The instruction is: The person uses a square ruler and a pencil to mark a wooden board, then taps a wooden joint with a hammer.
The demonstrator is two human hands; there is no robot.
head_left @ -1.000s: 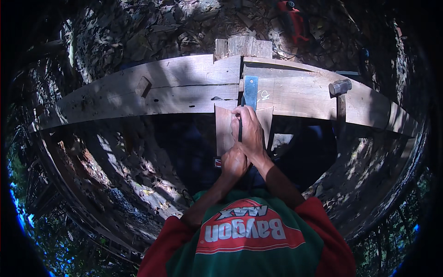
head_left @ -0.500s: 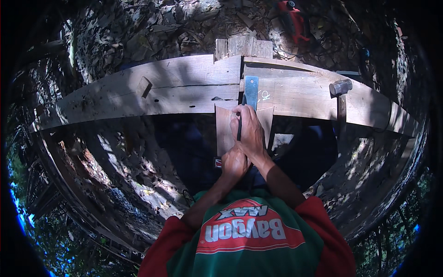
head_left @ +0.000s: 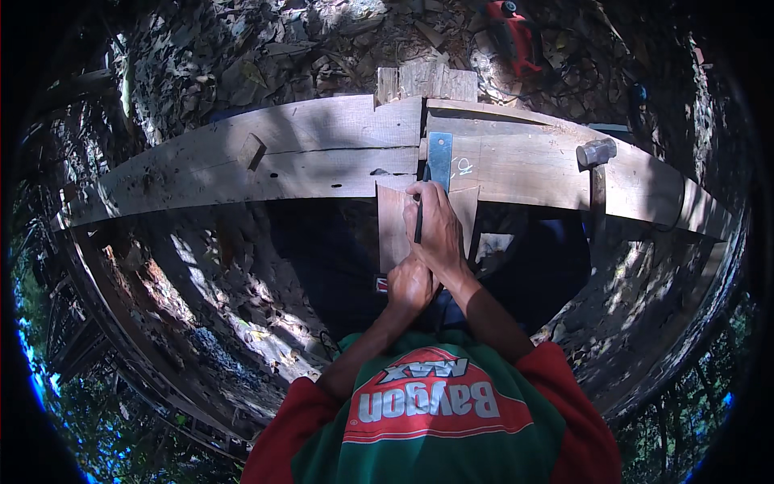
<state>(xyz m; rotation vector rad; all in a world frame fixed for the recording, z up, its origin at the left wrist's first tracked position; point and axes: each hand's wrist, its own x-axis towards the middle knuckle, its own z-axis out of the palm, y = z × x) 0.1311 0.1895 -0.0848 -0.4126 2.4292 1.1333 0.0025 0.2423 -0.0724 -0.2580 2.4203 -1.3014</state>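
Observation:
A dark, slim pencil is pinched in my right hand, its tip end near the edge of a steel try square blade. The blade lies over the seam where the left plank meets the right plank. Just below and left of it, my left hand is closed around the near end of the square, mostly hidden by the fingers. A small red and white end shows beside that hand. Both hands rest above a short board that runs toward me.
A hammer lies across the right plank, its handle hanging over the near edge. A small wood block sits on the left plank. Beyond the planks, a red power tool lies on leaf-covered ground. A wooden block juts out behind the seam.

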